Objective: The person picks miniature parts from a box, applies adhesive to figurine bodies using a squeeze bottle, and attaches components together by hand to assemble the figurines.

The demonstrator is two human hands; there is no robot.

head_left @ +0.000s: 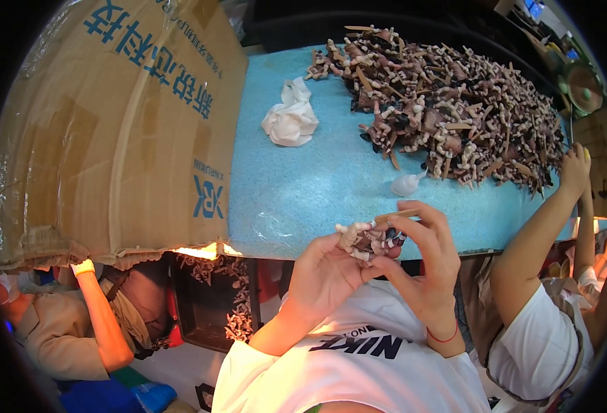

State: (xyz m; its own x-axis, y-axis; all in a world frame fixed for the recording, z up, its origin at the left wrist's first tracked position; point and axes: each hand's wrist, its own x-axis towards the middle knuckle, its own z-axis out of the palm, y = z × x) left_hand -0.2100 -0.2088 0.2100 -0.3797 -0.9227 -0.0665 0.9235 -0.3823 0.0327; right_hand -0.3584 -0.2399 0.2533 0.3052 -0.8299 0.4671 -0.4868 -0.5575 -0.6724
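In front of my chest, a small painted toy figurine (364,241) in cream, brown and black lies across the fingers of my left hand (327,279), which is closed around its lower side. My right hand (424,258) meets it from the other side. Its thumb is by the figurine's dark end, and its raised index finger touches a flat tan blade-like piece (394,216). Whether that piece is joined to the figurine I cannot tell. Just beyond my fingers, a small white squeeze bottle (407,184) lies on the blue tabletop (331,162).
A large pile of similar figurines (455,110) covers the far right of the table. Crumpled white tissue (290,120) lies farther left. A big cardboard box (124,138) blocks the left side. Below it, a black tray (204,310) holds small parts. At right, a co-worker's arm (534,248) reaches toward the pile.
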